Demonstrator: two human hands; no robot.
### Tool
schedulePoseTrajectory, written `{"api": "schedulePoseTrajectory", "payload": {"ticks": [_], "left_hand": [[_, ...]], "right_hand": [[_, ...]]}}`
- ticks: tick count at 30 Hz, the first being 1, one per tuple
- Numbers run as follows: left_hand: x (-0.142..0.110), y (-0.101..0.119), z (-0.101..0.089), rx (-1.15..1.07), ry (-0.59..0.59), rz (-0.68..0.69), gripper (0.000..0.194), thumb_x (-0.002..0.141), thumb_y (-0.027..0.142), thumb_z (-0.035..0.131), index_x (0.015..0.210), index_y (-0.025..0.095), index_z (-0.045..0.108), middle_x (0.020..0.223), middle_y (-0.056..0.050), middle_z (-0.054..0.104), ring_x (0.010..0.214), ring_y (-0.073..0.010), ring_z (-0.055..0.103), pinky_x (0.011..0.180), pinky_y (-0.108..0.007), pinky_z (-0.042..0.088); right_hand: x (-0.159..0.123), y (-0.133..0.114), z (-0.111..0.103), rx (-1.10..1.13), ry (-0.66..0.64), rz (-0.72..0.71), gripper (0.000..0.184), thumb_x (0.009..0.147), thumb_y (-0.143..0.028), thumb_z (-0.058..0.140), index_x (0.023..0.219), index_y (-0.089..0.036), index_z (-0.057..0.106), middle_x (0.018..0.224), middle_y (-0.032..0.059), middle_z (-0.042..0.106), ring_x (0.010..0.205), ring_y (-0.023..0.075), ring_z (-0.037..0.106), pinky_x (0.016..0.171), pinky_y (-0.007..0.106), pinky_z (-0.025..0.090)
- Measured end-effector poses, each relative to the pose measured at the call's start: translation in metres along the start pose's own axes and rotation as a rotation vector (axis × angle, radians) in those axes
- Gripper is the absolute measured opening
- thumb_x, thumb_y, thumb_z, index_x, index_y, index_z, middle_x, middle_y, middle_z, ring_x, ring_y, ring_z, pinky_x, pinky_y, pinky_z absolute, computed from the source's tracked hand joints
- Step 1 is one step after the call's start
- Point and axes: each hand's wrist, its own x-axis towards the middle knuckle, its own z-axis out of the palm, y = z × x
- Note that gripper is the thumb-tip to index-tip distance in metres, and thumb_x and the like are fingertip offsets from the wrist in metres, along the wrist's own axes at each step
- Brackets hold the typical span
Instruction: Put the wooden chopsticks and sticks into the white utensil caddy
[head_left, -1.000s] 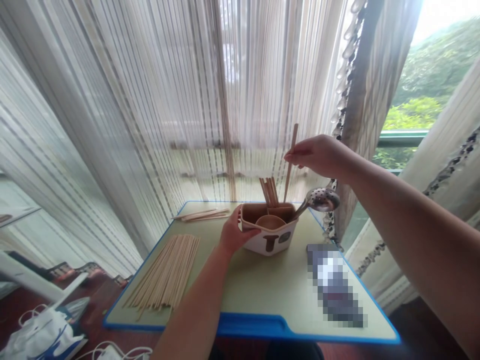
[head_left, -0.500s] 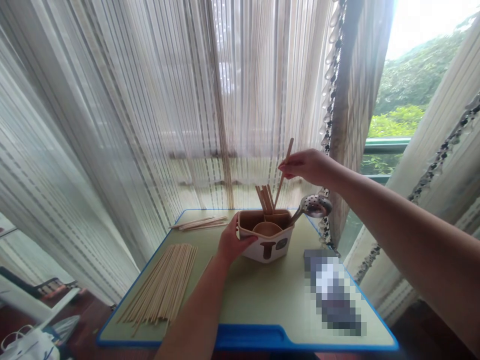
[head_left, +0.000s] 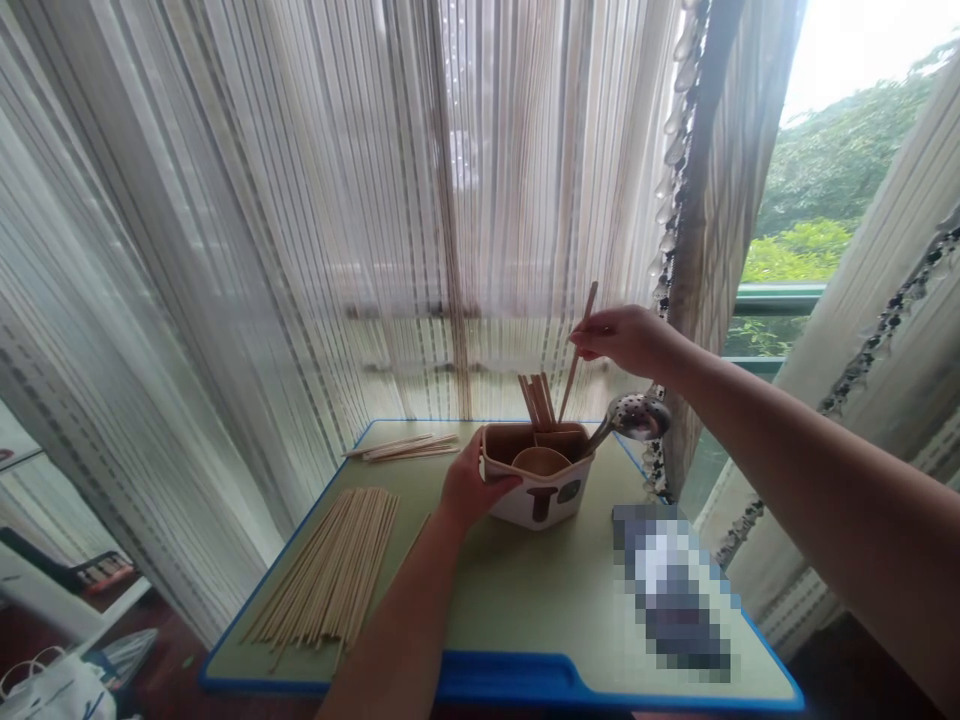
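Note:
My left hand (head_left: 474,482) grips the left side of a utensil holder (head_left: 517,500), white outside and brown inside, thumb on its front. In my right hand (head_left: 619,338) a single chopstick (head_left: 580,355) is pinched near its upper part, slanting down to the holder's rear compartment; its lower tip is hidden behind the divider. Several chopsticks (head_left: 537,402) stand bunched in that compartment, left of the held one. A metal slotted spoon (head_left: 636,415) leans out of the holder to the right, below my right hand. A rounded brown insert (head_left: 541,461) sits in the front part.
A fan of many thin wooden sticks (head_left: 330,570) lies on the left of the blue-edged table (head_left: 517,600). A smaller bunch of sticks (head_left: 401,447) lies at the back left. Something pixelated (head_left: 671,590) lies on the right. Curtains (head_left: 300,200) hang close behind.
The view has shifted slightly, so everything appears a little further right. Both hands keep their hold, and the chopstick stays at nearly the same slant above the holder.

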Motion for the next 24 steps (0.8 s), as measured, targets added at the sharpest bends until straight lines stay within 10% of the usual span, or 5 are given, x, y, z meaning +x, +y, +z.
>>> {"api": "schedulePoseTrajectory", "payload": {"ticks": [24], "left_hand": [[0.001,0.003,0.000,-0.047,-0.014,-0.056,0.087,0.057,0.039,0.075,0.132,0.025,0.033,0.122,-0.007,0.055,0.112,-0.0241,0.052,0.093,-0.041,0.043]], "right_hand": [[0.009,0.029,0.047,-0.558,-0.303,-0.034,0.017,0.073,-0.026,0.060,0.084,-0.019,0.069,0.079,0.0026,0.068,0.070,0.0143,0.060,0.060,0.023,0.041]]}}
